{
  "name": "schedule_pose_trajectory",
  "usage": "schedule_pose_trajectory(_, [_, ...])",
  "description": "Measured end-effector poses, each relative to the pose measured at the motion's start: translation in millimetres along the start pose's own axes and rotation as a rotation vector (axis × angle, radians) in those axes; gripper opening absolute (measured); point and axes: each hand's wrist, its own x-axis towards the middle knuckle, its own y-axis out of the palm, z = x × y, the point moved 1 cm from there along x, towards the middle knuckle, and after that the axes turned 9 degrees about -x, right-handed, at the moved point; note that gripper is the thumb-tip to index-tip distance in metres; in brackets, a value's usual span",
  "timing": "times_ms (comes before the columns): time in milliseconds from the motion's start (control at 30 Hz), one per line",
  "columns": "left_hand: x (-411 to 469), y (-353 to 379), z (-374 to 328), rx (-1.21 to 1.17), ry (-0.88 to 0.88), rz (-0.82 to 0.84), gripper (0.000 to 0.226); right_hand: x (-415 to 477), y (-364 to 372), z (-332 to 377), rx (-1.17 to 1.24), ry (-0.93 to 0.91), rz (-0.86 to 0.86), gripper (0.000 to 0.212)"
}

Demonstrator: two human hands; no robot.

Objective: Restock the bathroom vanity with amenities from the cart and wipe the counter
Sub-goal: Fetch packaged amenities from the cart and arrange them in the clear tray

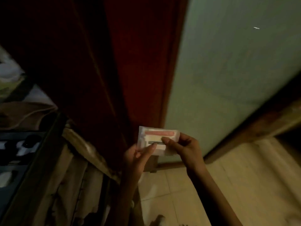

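Dim room: dark red door panel (138, 62) at the back, pale green wall (236, 62) beside it, beige floor tiles (187, 193) below. Both hands pinch one amenity packet (157, 141), held in the air in front of the door's lower end. The left hand (138, 154) takes the packet's lower-left edge, thumb on the front face, fingers curled behind. The right hand (180, 147) takes the packet's right edge, thumb tip pressed on the front near the middle. Neither grip is spread; both are closed on the packet. Its long axis runs roughly left-right, slightly tilted, front face to the camera. Both hands touch it, so neither is nearer; I'd judge either could carry it alone. It's a small flat clear pouch with a pink bar-shaped item (158, 132) along the top, whitish contents under that and a dark label strip (156, 142) across the middle, too blurred to read. Left of the packet and lower is the cart (36, 160): dark tray, pale items, cloth (73, 176) hanging beside it. Vanity and tabletop aren't in view, so I can't tell which way the packet goes. Looks like an early fetch step.
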Motion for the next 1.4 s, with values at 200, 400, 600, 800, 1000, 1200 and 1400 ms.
schedule_pose_trajectory(200, [-34, 105, 18, 0.057, 0.039, 0.235, 0.002, -51, -118, -7, 0.021, 0.032, -0.270, 0.018])
schedule_pose_trajectory(400, [-67, 194, 41, 0.156, 0.004, 0.468, 0.011, -99, -200, -18, 0.049, 0.050, -0.551, 0.018])
schedule_pose_trajectory(600, [-79, 259, 70, 0.182, -0.118, 0.639, 0.014, -122, -254, -29, 0.089, 0.074, -0.762, 0.021])
schedule_pose_trajectory(800, [-76, 334, 97, 0.168, -0.180, 0.787, 0.024, -123, -312, -35, 0.071, 0.088, -0.901, 0.025])
schedule_pose_trajectory(1000, [-63, 432, 107, 0.157, -0.237, 0.940, 0.016, -99, -398, -12, 0.053, 0.061, -1.015, 0.024])
schedule_pose_trajectory(1200, [-35, 522, 113, 0.122, -0.225, 1.007, 0.008, -56, -469, 4, -0.022, 0.004, -1.074, 0.013])
schedule_pose_trajectory(1400, [-26, 573, 138, 0.161, -0.289, 1.061, 0.017, -41, -514, -7, -0.015, 0.038, -1.153, 0.017])
